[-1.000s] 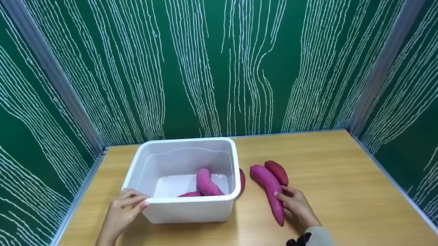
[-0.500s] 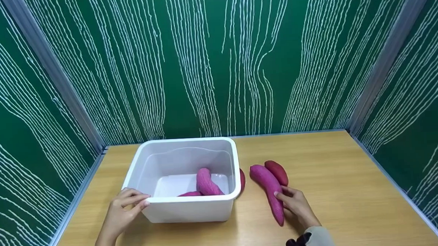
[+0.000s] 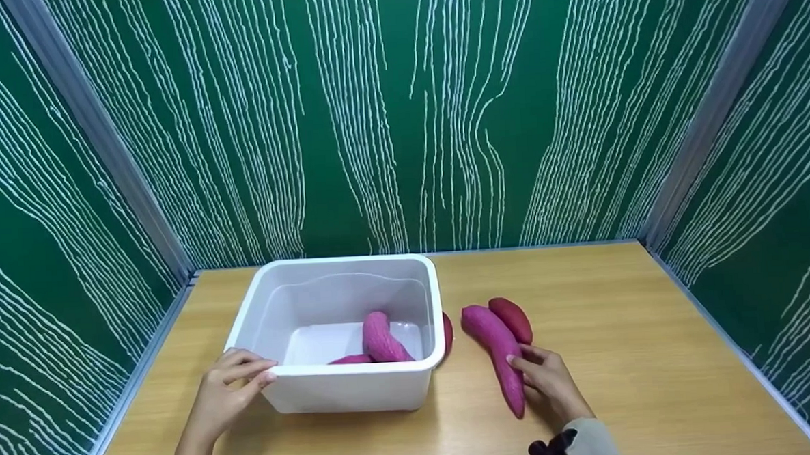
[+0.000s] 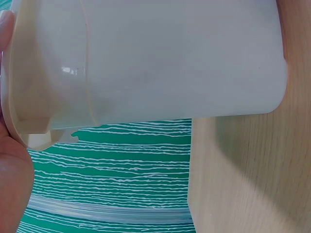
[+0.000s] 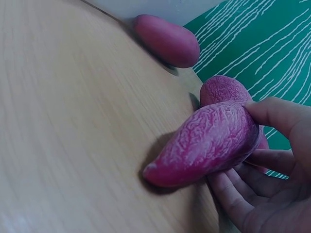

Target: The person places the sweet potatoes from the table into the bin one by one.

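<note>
My left hand [image 3: 224, 393] grips the rim of a white plastic bin [image 3: 350, 388] at its near left corner. The left wrist view shows the bin's outer wall [image 4: 184, 63] close up. To the bin's right, my right hand [image 3: 552, 380] pinches a long purple sweet potato [image 3: 496, 346] between thumb and fingers. That sweet potato lies on the table, its narrow tip pointing toward me. In the right wrist view its wrinkled skin [image 5: 204, 145] shows clearly. A shorter dark red sweet potato [image 3: 511, 318] lies against its far right side.
Inside the bin are a curved purple sweet potato [image 3: 382, 338] and another one [image 3: 352, 359], partly hidden by the front rim. One more red sweet potato [image 3: 448, 335] lies beside the bin's right wall, partly hidden. Green white-lined panels [image 3: 400, 118] enclose the wooden table [image 3: 622, 355].
</note>
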A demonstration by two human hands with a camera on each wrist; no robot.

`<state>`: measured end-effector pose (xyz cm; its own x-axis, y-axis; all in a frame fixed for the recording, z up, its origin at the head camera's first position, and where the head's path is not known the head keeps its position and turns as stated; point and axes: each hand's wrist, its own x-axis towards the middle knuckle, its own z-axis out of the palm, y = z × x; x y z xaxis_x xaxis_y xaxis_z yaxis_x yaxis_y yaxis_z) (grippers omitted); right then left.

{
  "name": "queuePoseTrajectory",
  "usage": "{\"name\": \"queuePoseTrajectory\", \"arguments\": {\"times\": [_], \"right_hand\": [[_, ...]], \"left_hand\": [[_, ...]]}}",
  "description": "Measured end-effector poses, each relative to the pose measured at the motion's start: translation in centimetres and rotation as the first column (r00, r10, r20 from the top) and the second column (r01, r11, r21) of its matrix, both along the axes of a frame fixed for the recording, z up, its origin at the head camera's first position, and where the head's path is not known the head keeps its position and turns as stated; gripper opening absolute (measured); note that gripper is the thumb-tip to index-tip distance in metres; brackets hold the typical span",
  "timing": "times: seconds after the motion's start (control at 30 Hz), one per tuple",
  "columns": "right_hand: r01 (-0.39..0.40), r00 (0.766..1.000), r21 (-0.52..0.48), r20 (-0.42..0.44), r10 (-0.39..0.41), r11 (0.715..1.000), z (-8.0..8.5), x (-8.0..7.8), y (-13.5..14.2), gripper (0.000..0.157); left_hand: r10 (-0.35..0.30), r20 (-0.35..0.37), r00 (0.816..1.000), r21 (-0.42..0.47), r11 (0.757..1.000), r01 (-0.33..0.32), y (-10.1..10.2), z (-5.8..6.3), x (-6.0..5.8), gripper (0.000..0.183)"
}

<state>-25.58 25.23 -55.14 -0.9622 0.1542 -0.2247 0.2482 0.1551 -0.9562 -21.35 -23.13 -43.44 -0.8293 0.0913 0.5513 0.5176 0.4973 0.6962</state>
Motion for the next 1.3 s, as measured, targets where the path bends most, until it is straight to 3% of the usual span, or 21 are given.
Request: {"name": "queuePoseTrajectory", "arguments": {"times": [0.3, 0.43, 0.53, 0.63, 0.97, 1.17, 1.3], "right_hand": [[0.017, 1.0, -0.037, 0.009, -0.017, 0.999, 0.1, 0.0, 0.0, 0.064], [0.024, 1.0, -0.07, 0.011, -0.023, 0.997, 0.2, 0.0, 0.0, 0.063], [0.022, 1.0, -0.098, 0.008, -0.022, 0.995, 0.3, 0.0, 0.0, 0.061], [0.023, 1.0, -0.103, 0.009, -0.022, 0.994, 0.5, 0.0, -0.1, 0.06], [0.019, 1.0, -0.097, 0.015, -0.017, 0.995, 1.1, -0.2, -0.1, 0.06], [0.025, 0.999, -0.138, 0.036, -0.021, 0.99, 1.6, -0.2, -0.4, 0.063], [0.034, 0.997, -0.183, 0.071, -0.021, 0.983, 2.1, -0.3, -0.5, 0.064]], "left_hand": [[0.034, 0.058, 0.998, 0.005, 0.999, -0.034, -0.4, -1.1, -0.8, 0.019], [-0.021, -0.042, 0.999, 0.005, 1.0, 0.021, -0.1, -0.6, -0.5, 0.019], [-0.06, -0.132, 0.989, -0.008, 0.998, 0.06, 0.1, -0.3, -0.4, 0.02], [-0.064, -0.154, 0.986, -0.014, 0.998, 0.063, 0.2, -0.1, -0.4, 0.019], [-0.029, -0.068, 0.997, 0.0, 1.0, 0.029, 0.2, 0.1, -0.2, 0.018], [0.015, 0.024, 1.0, 0.015, 1.0, -0.015, 0.0, -0.2, -0.1, 0.017], [0.03, 0.04, 0.999, 0.008, 1.0, -0.03, 0.0, -0.3, -0.2, 0.016]]}}
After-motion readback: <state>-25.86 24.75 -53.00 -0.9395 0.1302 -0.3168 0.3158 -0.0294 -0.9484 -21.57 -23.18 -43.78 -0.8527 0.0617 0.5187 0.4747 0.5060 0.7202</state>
